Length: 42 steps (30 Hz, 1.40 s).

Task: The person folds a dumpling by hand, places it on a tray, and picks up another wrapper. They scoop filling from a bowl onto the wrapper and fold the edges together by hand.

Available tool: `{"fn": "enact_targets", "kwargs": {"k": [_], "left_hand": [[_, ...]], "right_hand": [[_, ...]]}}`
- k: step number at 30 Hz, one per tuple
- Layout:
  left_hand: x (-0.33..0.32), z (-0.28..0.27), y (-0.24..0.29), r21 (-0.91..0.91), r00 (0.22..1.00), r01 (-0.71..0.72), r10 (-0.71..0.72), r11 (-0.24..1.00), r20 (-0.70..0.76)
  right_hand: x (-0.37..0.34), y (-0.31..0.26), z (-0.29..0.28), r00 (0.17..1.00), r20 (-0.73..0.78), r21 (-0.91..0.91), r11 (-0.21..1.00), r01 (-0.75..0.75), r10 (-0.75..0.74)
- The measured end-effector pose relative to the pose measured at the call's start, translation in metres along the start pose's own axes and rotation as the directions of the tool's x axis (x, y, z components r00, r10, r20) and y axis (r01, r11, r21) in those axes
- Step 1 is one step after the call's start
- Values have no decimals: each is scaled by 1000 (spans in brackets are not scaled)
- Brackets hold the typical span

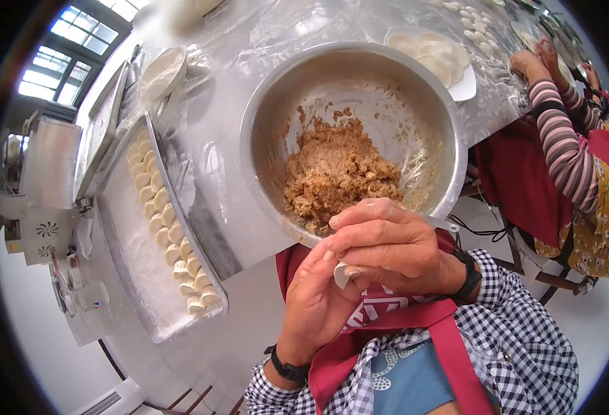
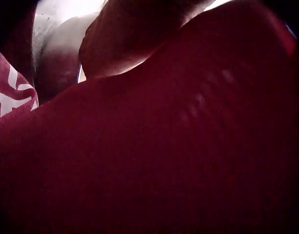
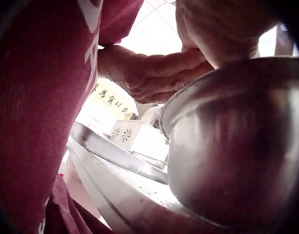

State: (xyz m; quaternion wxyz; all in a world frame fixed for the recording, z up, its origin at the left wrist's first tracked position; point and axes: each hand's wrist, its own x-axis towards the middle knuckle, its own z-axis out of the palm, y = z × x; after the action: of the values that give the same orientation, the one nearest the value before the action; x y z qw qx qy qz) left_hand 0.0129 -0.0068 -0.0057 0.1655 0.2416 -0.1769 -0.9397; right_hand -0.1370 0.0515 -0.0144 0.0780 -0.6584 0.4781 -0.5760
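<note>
Close over the near rim of a large steel bowl [image 1: 251, 138], both hands come together around a pale dumpling [image 1: 342, 275]. Only part of its white dough edge shows; fingers hide the rest. The left hand [image 1: 313, 299] holds it from the left, thumb and fingers pointing up to the bowl. From the right, the right hand [image 1: 394, 242] curls its fingers over it and pinches the edge. Brown minced filling [image 1: 339, 166] is heaped in the bowl. A flat metal handle [image 1: 443, 223] sticks out by the right hand. Dark red apron cloth [image 2: 139, 146] fills most of the left wrist view.
A floured metal tray [image 1: 128, 270] on the left holds rows of folded dumplings [image 1: 169, 232]. Behind the bowl, a white plate [image 1: 465, 86] carries round wrappers [image 1: 432, 55]. A bowl of flour [image 1: 162, 75] stands back left. Another person's striped sleeve [image 1: 557, 149] is at right.
</note>
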Motion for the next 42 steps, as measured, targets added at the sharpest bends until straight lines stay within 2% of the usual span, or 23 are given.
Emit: {"fn": "enact_targets", "kwargs": {"k": [5, 7, 11, 14, 16, 18, 20, 22, 24, 27, 29, 31, 33, 35, 37, 39, 41, 42], "left_hand": [[-1, -1, 0, -48, 996, -27, 31, 998, 80], [-1, 1, -2, -142, 998, -36, 43, 989, 44], [1, 5, -3, -100, 999, -50, 49, 994, -7], [2, 4, -1, -50, 997, -80, 81, 996, -2], [2, -1, -2, -152, 996, -41, 53, 988, 73], [2, -6, -3, -178, 990, -53, 75, 983, 118], [1, -5, -3, -201, 982, -62, 96, 978, 165], [0, 3, -3, -145, 993, -92, 101, 985, 55], [2, 5, -2, -183, 994, -84, 97, 979, 59], [4, -3, -3, -232, 991, -61, 87, 971, 101], [5, -5, -3, -242, 987, -46, 81, 969, 138], [6, -3, -2, -272, 977, 8, 51, 962, 209], [7, -8, -2, -241, 976, -4, 56, 970, 209], [6, -7, -2, -210, 976, -14, 59, 978, 210], [4, 1, -2, -212, 993, -54, 74, 976, 90], [5, -3, -3, -209, 991, -66, 89, 976, 102], [5, -4, -3, -209, 988, -78, 103, 975, 112], [5, -4, -3, -150, 989, -85, 102, 985, 108]], "right_hand": [[4, -3, 5, 992, -78, 7, 995, -99, 99], [3, 2, 3, 1000, 4, 15, 1000, 8, -8], [6, 3, -2, 999, 34, -18, 999, 31, -30], [10, -1, 1, 998, 0, 27, 997, -68, 68], [7, 0, 4, 996, -29, 83, 993, -84, 86], [8, 2, 4, 993, -60, 140, 986, -92, 101], [9, 4, -1, 999, 38, 122, 992, -3, -1], [8, 4, -3, 998, 65, 72, 997, 19, -23], [9, 3, -4, 995, 92, 22, 999, 43, -45], [12, 0, -1, 998, 62, -10, 1000, 7, -7], [11, 0, 3, 997, -43, 80, 995, -61, 65], [12, -1, 1, 996, -38, 95, 993, -73, 77], [11, 0, -1, 995, -33, 107, 991, -85, 89], [10, 4, -3, 999, 34, 80, 997, 9, -12], [11, 2, -4, 999, 48, 55, 998, 6, -9], [11, 1, -4, 998, 62, 31, 1000, 5, -7], [11, 1, -2, 997, 52, 91, 994, -63, 59], [11, 1, -1, 997, 54, 92, 994, -64, 59]]}}
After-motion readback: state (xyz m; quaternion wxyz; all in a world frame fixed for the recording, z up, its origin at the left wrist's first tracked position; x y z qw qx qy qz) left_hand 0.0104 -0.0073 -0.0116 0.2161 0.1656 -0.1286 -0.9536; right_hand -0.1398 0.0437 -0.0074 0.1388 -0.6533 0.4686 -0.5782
